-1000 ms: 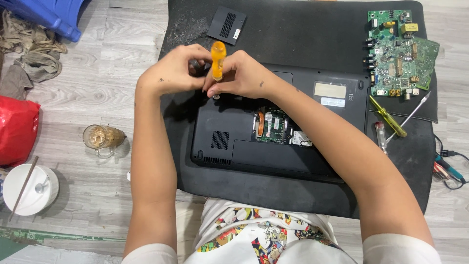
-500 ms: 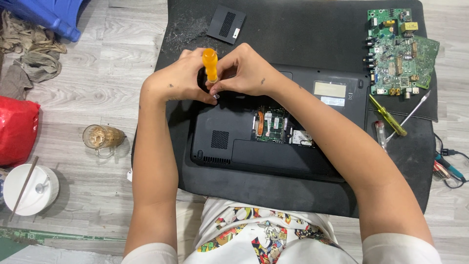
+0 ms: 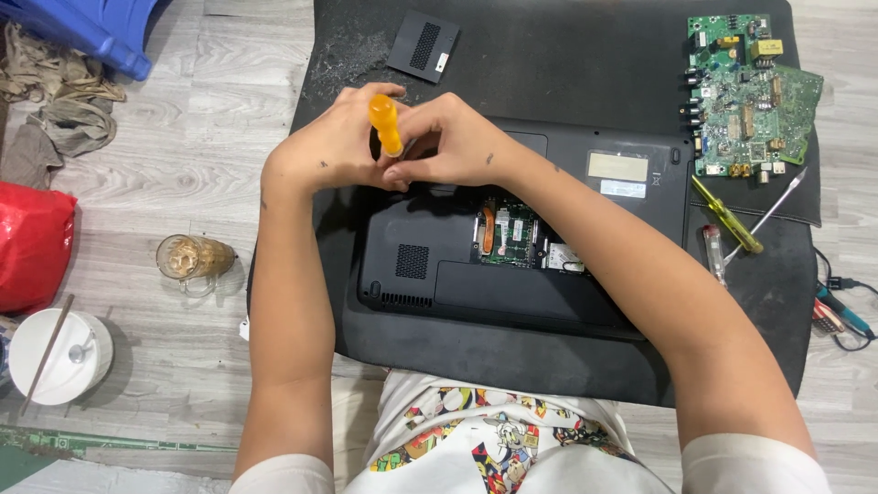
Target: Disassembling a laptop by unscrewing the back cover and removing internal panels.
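Because the orange screwdriver [image 3: 385, 124] must stand straight, the left hand [image 3: 334, 151] and right hand [image 3: 457, 142] both pinch its handle tight, at eleven o'clock on the open laptop [image 3: 512, 247].

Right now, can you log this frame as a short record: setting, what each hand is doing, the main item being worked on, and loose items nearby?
setting: black mat on a wood floor
left hand: on the orange screwdriver
right hand: on the same screwdriver
laptop: upside down, one bay open, boards showing
cover panel: off, lying on the mat
circuit board: at the mat's far right corner
yellow screwdriver: right of the laptop
glass mug: on the floor, left
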